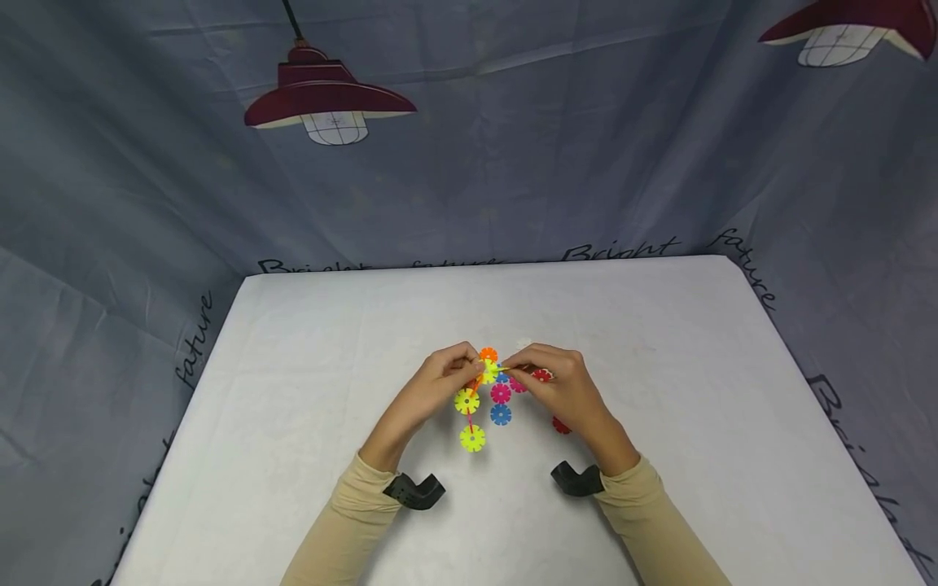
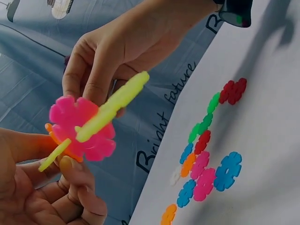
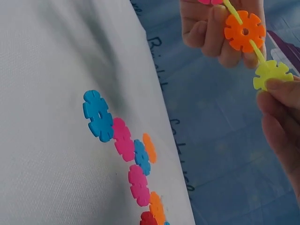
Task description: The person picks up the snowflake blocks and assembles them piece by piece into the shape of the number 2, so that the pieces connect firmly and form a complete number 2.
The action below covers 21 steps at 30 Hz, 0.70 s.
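Right hand (image 1: 563, 382) pinches a flat, notched yellow disc (image 3: 273, 71) at its fingertips; left hand (image 1: 440, 378), opposite, pinches an orange disc (image 3: 237, 35) of the same interlocked chain. Both forearms slant inward. Below the hands lie blue and pink discs (image 3: 123, 139).

In the head view, you cannot make out how the small clustered discs (image 1: 488, 372) join, your right hand (image 1: 576, 389) partly hides a red disc (image 1: 561, 426), and a pale disc (image 1: 523, 344) almost melts into the white tabletop (image 1: 330, 342). From your left wrist, a pink disc (image 2: 70, 119) covers most of an orange disc (image 2: 71, 154), a blurred yellow disc (image 2: 112, 108) shows edge-on, and the edges crop your left hand (image 2: 47, 192) and the lowest orange disc (image 2: 168, 215). From your right wrist, your thumb (image 3: 282, 90) covers part of a pinched yellow disc (image 3: 272, 72), while the edges crop a pink piece (image 3: 210, 1) above and a red piece (image 3: 148, 218) below.
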Tool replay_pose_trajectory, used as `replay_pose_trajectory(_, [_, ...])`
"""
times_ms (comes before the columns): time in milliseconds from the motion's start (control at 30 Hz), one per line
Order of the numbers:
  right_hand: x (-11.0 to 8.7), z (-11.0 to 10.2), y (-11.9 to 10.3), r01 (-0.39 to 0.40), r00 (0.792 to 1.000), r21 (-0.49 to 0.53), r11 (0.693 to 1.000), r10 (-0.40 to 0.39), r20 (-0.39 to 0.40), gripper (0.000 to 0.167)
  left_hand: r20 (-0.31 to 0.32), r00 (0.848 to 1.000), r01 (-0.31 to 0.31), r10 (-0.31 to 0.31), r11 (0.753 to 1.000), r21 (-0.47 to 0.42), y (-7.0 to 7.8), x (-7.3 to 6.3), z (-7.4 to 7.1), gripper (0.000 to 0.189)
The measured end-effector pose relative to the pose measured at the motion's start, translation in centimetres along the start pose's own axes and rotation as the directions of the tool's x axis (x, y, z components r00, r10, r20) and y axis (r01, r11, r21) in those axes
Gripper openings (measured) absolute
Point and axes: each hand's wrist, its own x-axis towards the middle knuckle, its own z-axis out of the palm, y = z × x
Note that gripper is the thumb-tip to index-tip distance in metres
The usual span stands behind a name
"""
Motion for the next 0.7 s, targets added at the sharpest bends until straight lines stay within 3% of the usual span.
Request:
replay_pose_trajectory(233, [0.0, 0.1, 0.1, 0.008, 1.000, 0.047, 0.999, -0.008, 0.004, 0.022, 0.007, 0.998, -0.057, 0.057, 0.979, 0.196, -0.1, 0.0, 0.1, 0.040])
replay_pose_trajectory(400, [0.1, 0.1, 0.0, -0.001, 1.000, 0.061, 0.998, 0.002, -0.012, 0.026, 0.009, 0.996, -0.093, 0.094, 0.967, 0.237, 0.1, 0.1, 0.1, 0.042])
replay_pose_trajectory(533, [-0.1, 0.2, 0.5, -0.128, 0.992, -0.007, 0.992, 0.128, 0.018, 0.037, -0.038, 0.995, -0.085, 0.097, 0.967, 0.240, 0.1, 0.1, 0.0, 0.041])
replay_pose_trajectory(600, [-0.3, 0.3, 1.0, -0.241, 0.967, -0.090, 0.966, 0.248, 0.065, 0.037, -0.061, 0.994, -0.075, 0.092, 0.968, 0.240, 0.0, 0.1, -0.1, 0.041])
replay_pose_trajectory(700, [-0.7, 0.7, 2.0, -0.390, 0.891, -0.247, 0.887, 0.432, 0.143, 0.031, -0.072, 0.994, -0.066, 0.086, 0.968, 0.242, 0.0, 0.2, -0.1, 0.041])
